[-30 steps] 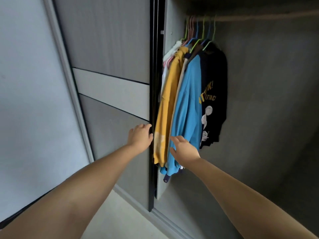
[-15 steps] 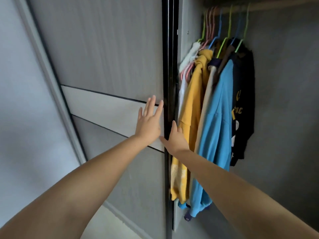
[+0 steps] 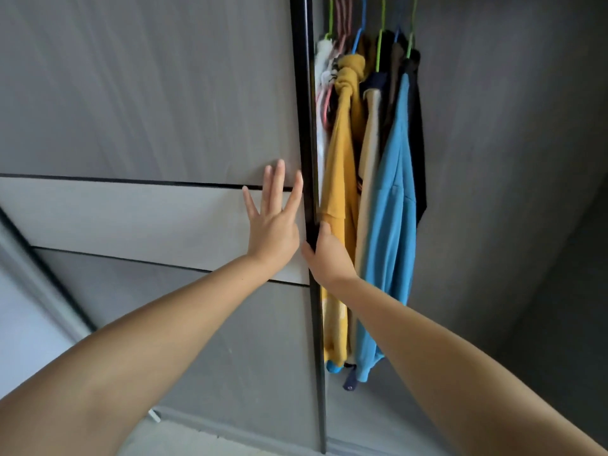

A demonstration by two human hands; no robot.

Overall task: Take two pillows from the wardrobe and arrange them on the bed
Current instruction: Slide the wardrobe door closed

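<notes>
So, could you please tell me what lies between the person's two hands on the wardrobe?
In the head view, the sliding door's black edge strip runs between them: the left hand lies flat on the door panel, the right hand holds that edge.

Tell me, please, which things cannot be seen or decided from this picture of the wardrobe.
- Pillows: none shows in the head view; the sliding door covers the left part of the wardrobe.
- Hanging rail: cut off by the top edge, above the hangers.
- Right hand: its fingers curl behind the door's black edge, so its grip is hidden.
- Black garment: mostly behind the blue shirt.
- Left hand: flat, open.
</notes>
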